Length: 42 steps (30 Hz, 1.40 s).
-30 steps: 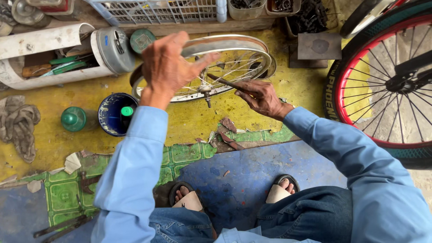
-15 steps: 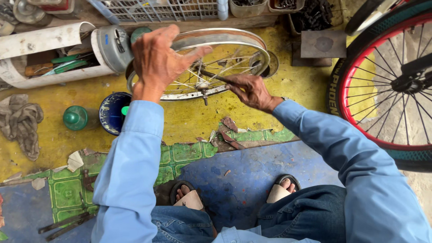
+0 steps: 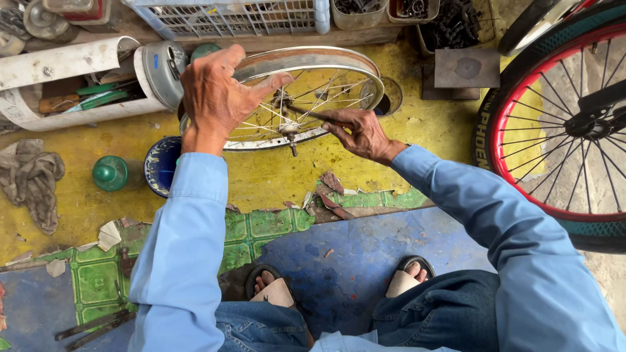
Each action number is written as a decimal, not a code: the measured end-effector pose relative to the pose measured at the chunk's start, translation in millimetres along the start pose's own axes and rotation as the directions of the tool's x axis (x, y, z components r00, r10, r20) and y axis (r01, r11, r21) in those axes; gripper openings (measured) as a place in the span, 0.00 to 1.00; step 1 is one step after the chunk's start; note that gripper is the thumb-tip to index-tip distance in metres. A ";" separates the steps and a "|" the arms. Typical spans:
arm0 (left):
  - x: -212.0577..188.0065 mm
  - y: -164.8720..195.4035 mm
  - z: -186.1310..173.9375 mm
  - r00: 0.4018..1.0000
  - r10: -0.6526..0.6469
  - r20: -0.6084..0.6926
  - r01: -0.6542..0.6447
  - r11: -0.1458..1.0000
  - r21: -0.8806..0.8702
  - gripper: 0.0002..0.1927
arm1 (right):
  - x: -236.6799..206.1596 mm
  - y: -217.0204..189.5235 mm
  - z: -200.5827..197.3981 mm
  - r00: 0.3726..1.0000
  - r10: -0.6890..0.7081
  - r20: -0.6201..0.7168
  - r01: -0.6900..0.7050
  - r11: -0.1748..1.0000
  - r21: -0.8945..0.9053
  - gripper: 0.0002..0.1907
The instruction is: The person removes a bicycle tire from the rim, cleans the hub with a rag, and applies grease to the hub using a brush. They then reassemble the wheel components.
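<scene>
A bare metal bicycle wheel rim (image 3: 306, 57) with thin spokes and a hub axle (image 3: 290, 135) stands tilted in front of me over the yellow floor. My left hand (image 3: 218, 98) grips the rim's left side, fingers spread over its edge. My right hand (image 3: 357, 132) holds a thin dark tool (image 3: 312, 115) that reaches in among the spokes near the hub. Both arms wear light blue sleeves.
A red-rimmed bicycle wheel with a tyre (image 3: 554, 124) stands at the right. A blue round tin (image 3: 160, 166), a green knob (image 3: 109, 173) and a grey rag (image 3: 32, 182) lie at the left. A white plastic crate (image 3: 241, 16) and a parts box (image 3: 456, 23) sit behind. My sandalled feet (image 3: 274, 290) rest below.
The view has shifted slightly; the rim and both hands sit a little higher in frame. My right hand with the tool has moved closer to the hub.
</scene>
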<state>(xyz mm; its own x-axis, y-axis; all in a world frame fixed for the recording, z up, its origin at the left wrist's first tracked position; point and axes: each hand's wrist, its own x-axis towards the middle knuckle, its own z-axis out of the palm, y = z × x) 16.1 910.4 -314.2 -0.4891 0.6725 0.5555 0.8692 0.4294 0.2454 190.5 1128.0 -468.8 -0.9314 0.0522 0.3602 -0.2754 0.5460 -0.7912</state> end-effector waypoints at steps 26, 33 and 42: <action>12.9 -2.4 13.8 0.988 -0.154 -0.006 0.154 0.983 0.101 0.37 | 1.4 13.9 -2.5 0.987 -0.063 -0.149 0.054 0.996 -0.066 0.13; 14.0 -2.3 13.8 0.988 -0.156 -0.022 0.157 0.982 0.103 0.39 | -12.9 22.5 -5.0 0.995 -0.028 -0.093 0.018 0.995 -0.101 0.13; 12.9 2.5 13.1 0.990 -0.135 -0.033 0.137 0.987 0.088 0.38 | -12.2 1.5 -9.8 0.993 0.070 -0.097 -0.077 0.994 -0.073 0.14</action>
<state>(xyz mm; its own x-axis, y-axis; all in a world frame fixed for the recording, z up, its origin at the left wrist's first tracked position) 11.0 928.0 -316.8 -0.5988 0.5882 0.5435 0.7841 0.5688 0.2483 203.7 1136.4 -469.6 -0.9210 0.1711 0.3501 -0.1845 0.5998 -0.7786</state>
